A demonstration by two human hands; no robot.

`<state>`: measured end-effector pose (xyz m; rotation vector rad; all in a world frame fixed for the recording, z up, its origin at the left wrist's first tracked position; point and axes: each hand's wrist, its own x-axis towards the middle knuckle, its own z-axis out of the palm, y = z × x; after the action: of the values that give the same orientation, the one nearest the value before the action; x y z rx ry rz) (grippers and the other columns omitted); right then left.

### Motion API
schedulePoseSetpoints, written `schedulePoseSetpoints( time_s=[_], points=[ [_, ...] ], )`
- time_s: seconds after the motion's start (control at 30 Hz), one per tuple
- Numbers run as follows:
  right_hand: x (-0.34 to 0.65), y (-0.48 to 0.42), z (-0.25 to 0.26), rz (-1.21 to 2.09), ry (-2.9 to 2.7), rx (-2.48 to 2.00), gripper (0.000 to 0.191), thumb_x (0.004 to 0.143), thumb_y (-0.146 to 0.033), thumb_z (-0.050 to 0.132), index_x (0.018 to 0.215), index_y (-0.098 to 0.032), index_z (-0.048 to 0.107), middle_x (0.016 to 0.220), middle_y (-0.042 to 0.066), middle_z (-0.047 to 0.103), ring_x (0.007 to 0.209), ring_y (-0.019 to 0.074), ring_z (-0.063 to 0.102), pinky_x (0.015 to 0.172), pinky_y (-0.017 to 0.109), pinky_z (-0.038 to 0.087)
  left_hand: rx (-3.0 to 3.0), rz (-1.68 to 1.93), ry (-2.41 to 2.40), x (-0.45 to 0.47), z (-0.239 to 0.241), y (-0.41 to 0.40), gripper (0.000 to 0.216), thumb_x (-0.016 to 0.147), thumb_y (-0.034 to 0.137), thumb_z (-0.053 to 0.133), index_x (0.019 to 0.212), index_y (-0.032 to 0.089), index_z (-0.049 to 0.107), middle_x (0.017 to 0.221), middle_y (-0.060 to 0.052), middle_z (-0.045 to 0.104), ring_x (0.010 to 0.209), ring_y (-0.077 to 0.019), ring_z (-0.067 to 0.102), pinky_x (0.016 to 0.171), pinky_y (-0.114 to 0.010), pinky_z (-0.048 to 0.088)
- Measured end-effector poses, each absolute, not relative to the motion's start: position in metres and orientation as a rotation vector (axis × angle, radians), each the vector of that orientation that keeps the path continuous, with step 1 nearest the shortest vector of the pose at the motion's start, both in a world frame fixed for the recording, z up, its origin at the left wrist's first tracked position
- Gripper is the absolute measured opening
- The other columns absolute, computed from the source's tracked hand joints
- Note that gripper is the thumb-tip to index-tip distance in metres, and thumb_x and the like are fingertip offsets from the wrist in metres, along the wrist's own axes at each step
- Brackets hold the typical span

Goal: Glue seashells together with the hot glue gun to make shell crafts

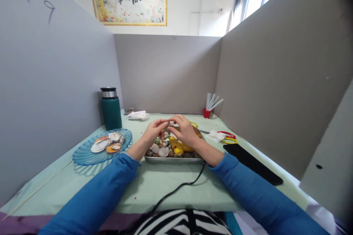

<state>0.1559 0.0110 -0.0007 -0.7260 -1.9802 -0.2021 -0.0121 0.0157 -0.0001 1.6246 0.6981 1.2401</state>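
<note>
Carrying every other item listed: one desk (212, 192), pale green cover, partitioned at left, far and right edges.

Blue scalloped plate (82, 157), by left edge. Contents: flat shells (100, 144), white and orange, lying loose, probably kept apart from the tray stock for easy picking.

Metal tray (173, 161), mid-desk. Contents: mixed shells and pebbles (163, 152), with a yellow glue gun (176, 147) laid on top. Raised rim presumably stops small pieces rolling off.

Black cable (175, 190), from tray's near right corner to desk's near edge; presumably the gun's.

Green bottle (111, 114), upright towards far left corner, likely clear of the elbows.

Black slab (252, 163), flat along right edge.

Left hand (153, 132) and right hand (183, 131), above tray; fingers narrow, tips meeting around a small pale piece (171, 123), apparently pinched from both sides for steadiness. Its kind cannot be told.

Scissors (227, 137), red and yellow handles, right of tray.

Red cup (206, 114), near far right corner. Contents: white sticks (213, 102), standing splayed, presumably for quick grasping.
</note>
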Motion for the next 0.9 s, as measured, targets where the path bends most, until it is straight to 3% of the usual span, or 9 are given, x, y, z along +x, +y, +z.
schedulePoseSetpoints(
  time_s=[0.23,0.5,0.73,0.9],
  points=[
    [0.1573,0.0127,0.0003,-0.105,-1.957,-0.711,0.021,0.084,-0.03,0.059,0.102,-0.019,0.058,0.096,0.006,0.059,0.082,0.0172,0.054,0.079,0.032,0.043,1.607,1.256,0.712,-0.0124,-0.0001,0.016,0.046,0.075,0.041,0.064,0.109,0.011,0.057,0.042,0.007,0.048,0.034,-0.0065,0.044,0.039,-0.017,0.028],
    [0.1575,0.0131,-0.0004,-0.108,-1.934,-0.667,0.022,0.084,-0.03,0.058,0.103,-0.019,0.056,0.095,0.006,0.06,0.083,0.0172,0.055,0.078,0.032,0.044,1.509,1.265,0.695,-0.0115,0.0012,0.0158,0.039,0.069,0.043,0.069,0.093,0.014,0.058,0.05,0.006,0.052,0.038,-0.0053,0.045,0.041,-0.018,0.032],
    [0.158,0.0135,-0.0012,-0.141,-1.961,-0.676,0.022,0.083,-0.027,0.06,0.103,-0.018,0.055,0.096,0.006,0.059,0.083,0.0173,0.054,0.079,0.032,0.043,1.5,1.275,0.656,-0.0117,0.0005,0.0152,0.04,0.068,0.04,0.071,0.096,0.015,0.057,0.064,0.004,0.058,0.042,-0.0052,0.049,0.043,-0.019,0.04],
    [0.1583,0.013,-0.001,-0.153,-1.959,-0.685,0.022,0.083,-0.027,0.06,0.102,-0.019,0.055,0.097,0.006,0.059,0.083,0.0177,0.054,0.079,0.032,0.043,1.521,1.277,0.686,-0.0113,0.0005,0.015,0.04,0.07,0.041,0.07,0.097,0.015,0.056,0.055,0.005,0.054,0.041,-0.0061,0.049,0.043,-0.018,0.041]
  ],
)
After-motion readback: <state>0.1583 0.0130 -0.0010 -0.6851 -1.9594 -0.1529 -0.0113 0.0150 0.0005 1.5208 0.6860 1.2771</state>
